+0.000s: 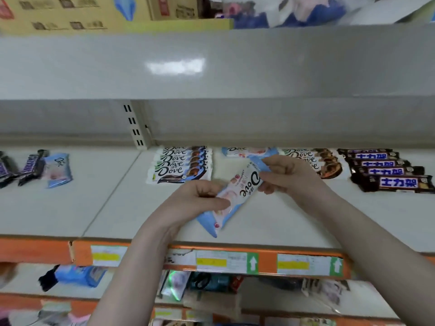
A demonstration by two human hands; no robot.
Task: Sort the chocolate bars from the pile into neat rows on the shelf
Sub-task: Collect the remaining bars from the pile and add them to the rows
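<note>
Head view: curled fingers of the left hand [200, 198] and right hand [286, 174] pinch the two ends of a glossy pale-blue Dove bar [231, 198], slanted above the smooth grey shelf [282, 222]. Behind it lie overlapping rows of Dove bars [181, 164] and dark bars [386, 170].

yellow cartons [70, 12] on the top shelf, orange price rail [268, 261] (yellow-marked labels), blue packet [80, 275] below
</note>
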